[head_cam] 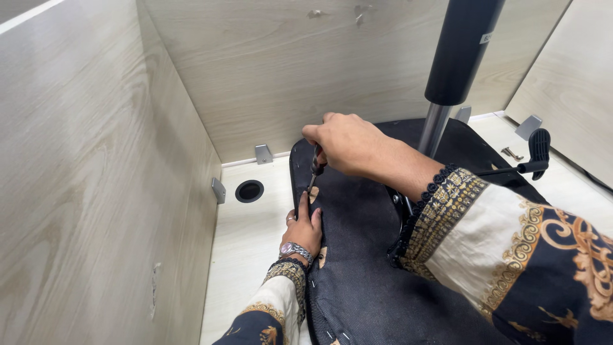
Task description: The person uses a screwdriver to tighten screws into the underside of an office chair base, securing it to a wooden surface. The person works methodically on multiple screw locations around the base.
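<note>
Gripping a screwdriver (316,167), the right hand (348,144) holds its tip to the edge of an upturned office chair seat (357,255). Left hand (302,228) presses flat, fingers spread, beside it. Seat lies on the desk (246,236); gas cylinder (456,57) stands upright.

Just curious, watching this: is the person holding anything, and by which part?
The right hand grips a small tool by its handle, tip down on the black seat underside. The left hand holds nothing, pressing flat there.

Right hand (345,144) fisted, knuckles up; left hand (304,229) flat, fingers pointing forward.
</note>
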